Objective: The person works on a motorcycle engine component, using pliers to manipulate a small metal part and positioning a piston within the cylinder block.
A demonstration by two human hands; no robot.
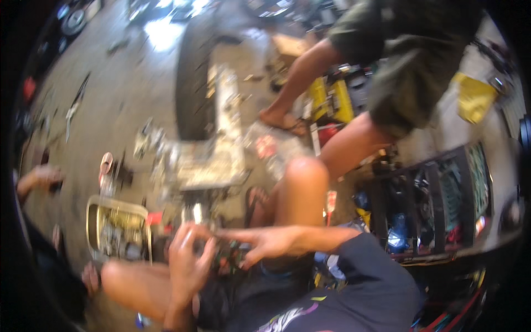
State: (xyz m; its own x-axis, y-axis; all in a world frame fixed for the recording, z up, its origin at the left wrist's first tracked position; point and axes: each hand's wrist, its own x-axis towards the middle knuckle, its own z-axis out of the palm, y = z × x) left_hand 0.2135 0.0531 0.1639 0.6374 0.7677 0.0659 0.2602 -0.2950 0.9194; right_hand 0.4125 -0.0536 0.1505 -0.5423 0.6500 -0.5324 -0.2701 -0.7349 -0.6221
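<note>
My left hand (189, 259) is raised above my lap, its thumb and fingers curled into a pinch. Whatever sits in that pinch is too blurred to make out. From the right, my right hand (268, 242) reaches across with its index finger stretched to the left hand's fingertips and its thumb apart. Below both hands lies a dark, reddish clutter of small parts (225, 260), smeared by motion. Just beyond them stands a silvery metal engine casing (213, 166), joined to a wheel with a black tyre (193, 83).
A pale tray (90, 221) of metal parts is at left. A co-worker's legs (345, 138) stand at right; another person's hand (41, 178) shows at far left. A dark rack (437, 205), a yellow case (319, 99) and a yellow bag (474, 98) lie right.
</note>
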